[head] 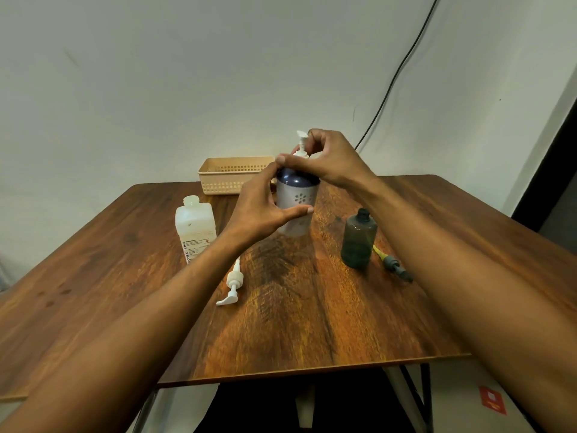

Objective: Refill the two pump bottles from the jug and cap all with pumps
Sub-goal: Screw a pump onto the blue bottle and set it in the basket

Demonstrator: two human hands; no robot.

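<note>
A white bottle with a dark blue top and a flower print [298, 201] stands at the table's middle. My left hand [265, 207] is wrapped around its body. My right hand [327, 157] pinches the white pump [302, 142] that sits in its neck. To the left stands the clear square jug [195, 228], uncapped. A loose white pump [232, 284] lies in front of the jug. To the right stands a dark grey bottle [357, 239] with an open neck. A grey pump with a yellow tube [392, 262] lies beside it.
A beige perforated basket [229, 175] sits at the far edge of the wooden table [312, 323]. A black cable [396, 73] runs down the wall behind. The table's front edge is close to me, with metal legs below.
</note>
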